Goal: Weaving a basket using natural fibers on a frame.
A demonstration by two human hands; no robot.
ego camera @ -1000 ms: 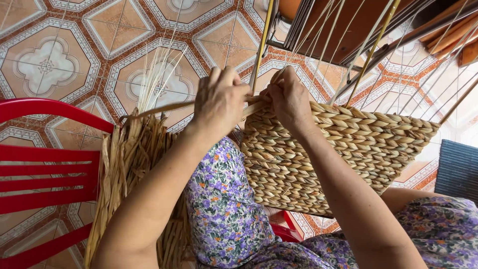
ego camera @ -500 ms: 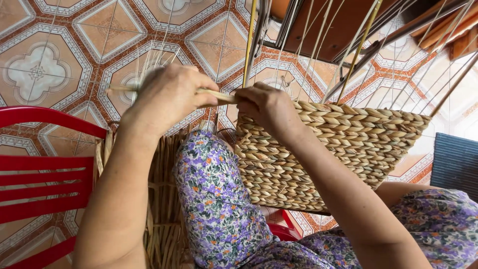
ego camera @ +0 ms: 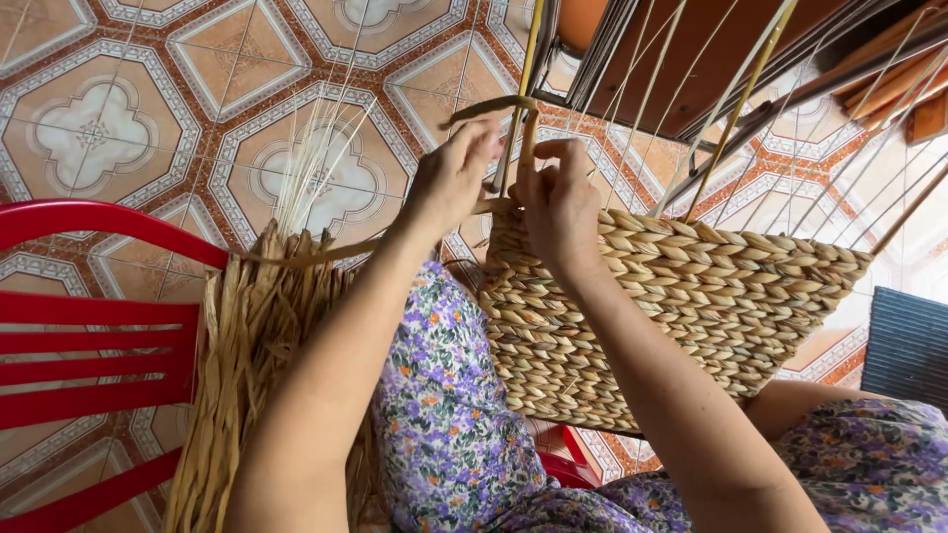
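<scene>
Basket [ego camera: 681, 316] on lap, long axis from 9 toward 3 o'clock, stakes up toward 12. Left hand [ego camera: 456, 178], right hand [ego camera: 555, 202] pinching straw strand [ego camera: 489, 105] at rim's 9 o'clock end. Straw bundle [ego camera: 247, 365] at 8 o'clock on red chair [ego camera: 89, 336].

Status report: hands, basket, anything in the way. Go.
Left hand and right hand both pinching a straw strand at the basket rim. Thin upright stakes crowd the fingers. Loose straw bundle on red chair.
</scene>
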